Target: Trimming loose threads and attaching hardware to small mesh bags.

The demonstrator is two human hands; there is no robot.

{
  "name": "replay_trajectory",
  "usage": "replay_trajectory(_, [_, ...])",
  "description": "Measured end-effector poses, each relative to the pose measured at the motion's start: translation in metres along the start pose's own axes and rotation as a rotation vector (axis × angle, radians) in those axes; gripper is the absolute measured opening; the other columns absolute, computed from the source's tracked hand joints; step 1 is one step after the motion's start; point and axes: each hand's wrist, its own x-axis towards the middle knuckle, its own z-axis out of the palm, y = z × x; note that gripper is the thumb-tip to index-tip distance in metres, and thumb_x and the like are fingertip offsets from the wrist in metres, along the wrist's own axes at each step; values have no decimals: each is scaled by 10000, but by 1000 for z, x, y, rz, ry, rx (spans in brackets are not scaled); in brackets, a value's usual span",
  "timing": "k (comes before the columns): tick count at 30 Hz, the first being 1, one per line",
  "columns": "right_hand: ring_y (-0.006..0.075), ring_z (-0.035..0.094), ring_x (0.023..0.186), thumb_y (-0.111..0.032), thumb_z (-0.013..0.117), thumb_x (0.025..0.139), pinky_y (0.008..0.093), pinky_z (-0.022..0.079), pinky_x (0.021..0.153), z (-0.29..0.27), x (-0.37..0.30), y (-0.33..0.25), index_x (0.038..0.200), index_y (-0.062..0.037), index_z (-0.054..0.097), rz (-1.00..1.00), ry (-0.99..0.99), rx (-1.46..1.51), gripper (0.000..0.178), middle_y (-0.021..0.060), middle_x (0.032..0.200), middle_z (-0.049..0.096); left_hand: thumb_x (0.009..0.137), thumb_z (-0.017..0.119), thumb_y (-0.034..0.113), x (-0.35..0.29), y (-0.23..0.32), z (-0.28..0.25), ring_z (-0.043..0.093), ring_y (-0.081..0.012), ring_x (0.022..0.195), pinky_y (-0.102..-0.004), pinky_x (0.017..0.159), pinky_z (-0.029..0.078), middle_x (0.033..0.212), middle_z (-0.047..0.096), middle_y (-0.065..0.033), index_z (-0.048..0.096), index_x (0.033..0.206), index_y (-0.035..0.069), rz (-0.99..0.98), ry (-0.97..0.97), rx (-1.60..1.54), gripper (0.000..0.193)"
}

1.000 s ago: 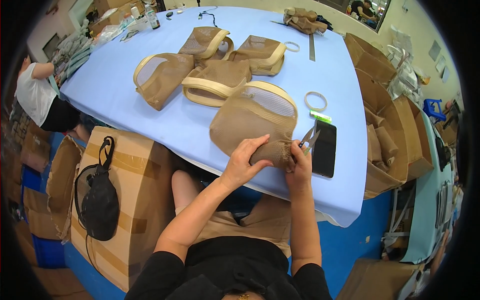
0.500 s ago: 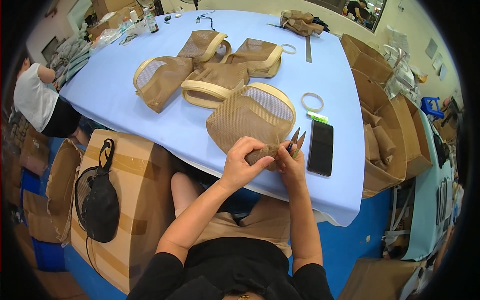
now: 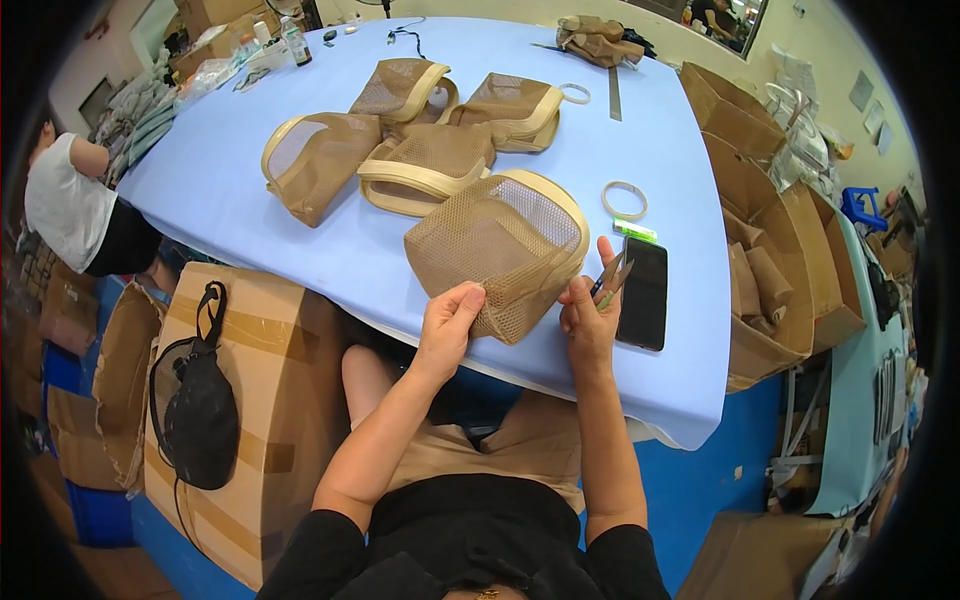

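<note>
A brown mesh pouch (image 3: pixel 490 245) with a beige bound rim is held at the near edge of the blue-covered table (image 3: pixel 300 262). My left hand (image 3: pixel 447 325) pinches its near left corner between thumb and fingers. In my right hand (image 3: pixel 592 320) sits a small pair of scissors (image 3: pixel 611 277), blades pointing up and to the right; that hand is close beside the pouch's right edge. Beyond them lie several similar mesh pouches in a cluster, among them a nearer one (image 3: pixel 420 165) and a left one (image 3: pixel 325 165).
Right of my hands are a black phone (image 3: pixel 643 295), a green-and-white small packet (image 3: pixel 635 232) and a tape roll (image 3: pixel 625 200). Cardboard boxes (image 3: pixel 765 260) line the right side. A tall carton with a black bag (image 3: pixel 205 420) stands at left. Another person (image 3: pixel 70 205) is at far left.
My left hand has shifted left and down, and the gathered corner of the pouch has spread out. My right hand has come away from the fabric with the scissors, fingers more extended.
</note>
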Motion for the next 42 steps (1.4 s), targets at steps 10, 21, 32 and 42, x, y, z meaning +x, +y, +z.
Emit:
replay_trajectory(10, [26, 344, 419, -193, 579, 823, 166, 286, 357, -11, 3, 9, 1076, -14, 479, 104, 8, 5, 325, -32, 563, 420, 910, 444, 233, 1, 30, -16, 481, -41, 743, -190, 676, 396, 794, 560, 27, 578, 857, -6, -1, 107, -20, 280])
replay_trajectory(21, [36, 344, 391, -206, 596, 819, 173, 283, 350, -16, 5, 19, 859, -67, 491, 110, 21, 28, 178, -36, 552, 405, 723, 678, 147, -15, 43, 6, 461, -127, 737, -247, 738, 391, 860, 515, -55, 534, 997, 6, 370, 187, 604, 340])
replay_trajectory(32, [36, 326, 398, -160, 574, 829, 174, 277, 347, -11, 3, 18, 837, -79, 486, 96, -4, 0, 120, -45, 538, 388, 723, 663, 61, -20, 30, -8, 483, -60, 669, -193, 637, 420, 743, 559, -5, 553, 873, -8, 162, 271, 377, 198])
replay_trajectory(42, [43, 340, 394, -200, 582, 826, 176, 277, 347, -15, -3, 20, 828, -68, 489, 66, -111, -147, 161, -40, 530, 396, 753, 645, 43, -21, 42, -12, 500, -46, 653, -177, 630, 415, 704, 577, -6, 586, 745, 2, 211, 275, 100, 72])
